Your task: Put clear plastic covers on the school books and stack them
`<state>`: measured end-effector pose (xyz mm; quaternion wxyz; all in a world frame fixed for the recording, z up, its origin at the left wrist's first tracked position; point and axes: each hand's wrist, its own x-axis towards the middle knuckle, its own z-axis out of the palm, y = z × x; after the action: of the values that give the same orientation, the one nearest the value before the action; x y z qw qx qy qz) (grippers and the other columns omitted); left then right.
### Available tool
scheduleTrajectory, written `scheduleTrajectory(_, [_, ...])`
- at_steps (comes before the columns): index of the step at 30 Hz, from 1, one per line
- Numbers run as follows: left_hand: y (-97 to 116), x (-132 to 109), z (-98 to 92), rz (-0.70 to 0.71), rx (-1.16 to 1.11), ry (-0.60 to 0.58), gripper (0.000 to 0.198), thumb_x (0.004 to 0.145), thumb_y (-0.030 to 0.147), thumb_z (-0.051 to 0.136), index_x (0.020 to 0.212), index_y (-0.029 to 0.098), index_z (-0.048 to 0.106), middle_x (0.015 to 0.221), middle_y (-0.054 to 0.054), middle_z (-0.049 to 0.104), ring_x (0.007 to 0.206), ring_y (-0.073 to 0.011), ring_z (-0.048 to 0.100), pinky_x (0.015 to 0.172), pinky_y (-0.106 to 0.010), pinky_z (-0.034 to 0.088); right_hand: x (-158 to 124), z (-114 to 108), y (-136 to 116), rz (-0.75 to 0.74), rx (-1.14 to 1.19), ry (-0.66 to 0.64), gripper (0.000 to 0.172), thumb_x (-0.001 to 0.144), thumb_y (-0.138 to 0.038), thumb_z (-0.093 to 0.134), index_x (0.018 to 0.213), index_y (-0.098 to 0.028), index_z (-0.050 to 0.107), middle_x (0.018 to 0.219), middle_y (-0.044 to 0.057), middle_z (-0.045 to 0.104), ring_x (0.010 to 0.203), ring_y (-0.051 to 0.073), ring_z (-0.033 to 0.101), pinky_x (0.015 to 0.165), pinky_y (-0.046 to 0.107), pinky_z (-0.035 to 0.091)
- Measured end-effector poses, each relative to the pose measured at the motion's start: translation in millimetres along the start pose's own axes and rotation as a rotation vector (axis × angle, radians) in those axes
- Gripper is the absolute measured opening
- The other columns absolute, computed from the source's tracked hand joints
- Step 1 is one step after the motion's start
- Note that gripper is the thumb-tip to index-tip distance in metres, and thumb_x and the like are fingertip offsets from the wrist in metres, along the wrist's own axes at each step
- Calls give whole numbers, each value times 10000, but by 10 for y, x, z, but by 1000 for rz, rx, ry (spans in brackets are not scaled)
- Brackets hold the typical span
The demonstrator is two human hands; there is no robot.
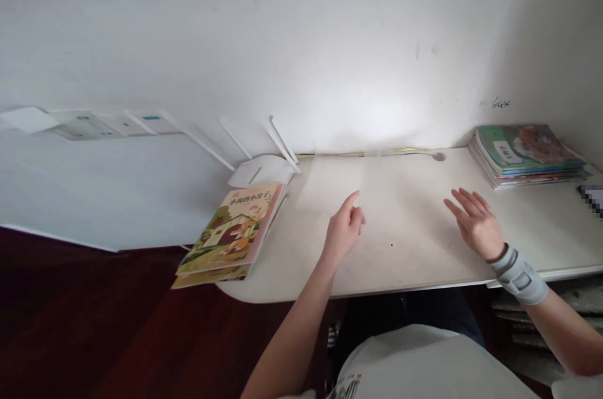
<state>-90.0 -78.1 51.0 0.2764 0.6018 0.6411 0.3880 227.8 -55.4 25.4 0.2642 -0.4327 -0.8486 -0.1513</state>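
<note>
From the head camera, the left hand (345,227) is over the white tabletop (391,273), one finger poking out, apart from the others, which curl loosely. The right hand (477,225) (it has a gray wrist wrap (521,276)) has its fingers a little spread. Picture books (230,226) poke past the tabletop's left edge, by a white router (261,171). More books (530,154) sit piled at the right, near the wall.

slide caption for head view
Left hand and right hand over a white desk with stacked books and a white router
</note>
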Motion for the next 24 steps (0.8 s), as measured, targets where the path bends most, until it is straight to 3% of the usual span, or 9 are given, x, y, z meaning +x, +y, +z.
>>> scheduleTrajectory(3, [-224,-120,48,-52,491,-13,439,897,251,366,1320,187,463,771,-35,668,690,-159,607,676,-280,438,-276,189,54,-80,-74,-223,482,863,-90,399,1309,-246,494,1365,94,499,1323,254,367,1065,498,298])
scheduleTrajectory(7, [-304,-255,143,-68,741,-84,457,926,265,294,1363,203,414,823,-57,696,741,-202,635,656,-294,429,-428,373,131,-88,-39,-372,465,912,-172,364,1362,-265,433,1393,81,471,1321,237,372,1050,475,316])
scheduleTrajectory(10, [-345,-274,172,-47,792,-104,434,937,256,270,1321,214,467,934,-71,701,815,-211,640,681,-298,437,-411,380,186,-100,15,-440,486,933,-411,371,1386,-238,402,1442,118,393,1335,269,346,1047,492,312])
scheduleTrajectory(14, [-424,-258,184,15,835,-140,397,935,245,297,1241,236,550,1038,-81,678,892,-236,626,687,-315,442,-400,343,183,-115,40,-502,739,847,-645,378,1427,-190,326,1478,167,303,1365,331,261,1050,540,281])
scheduleTrajectory(20, [-439,-282,210,8,809,-127,388,930,265,324,1227,246,573,929,-79,662,840,-228,618,674,-309,442,-429,350,153,-51,92,-526,702,864,-634,347,1440,-236,291,1490,148,287,1379,334,217,1060,565,254])
scheduleTrajectory(24, [-413,-217,-1,47,743,-33,387,921,331,364,1229,216,569,929,-89,631,869,-214,604,759,-313,458,-345,295,323,-5,216,-524,652,890,-588,334,1427,-220,319,1483,153,306,1383,302,222,1075,505,293])
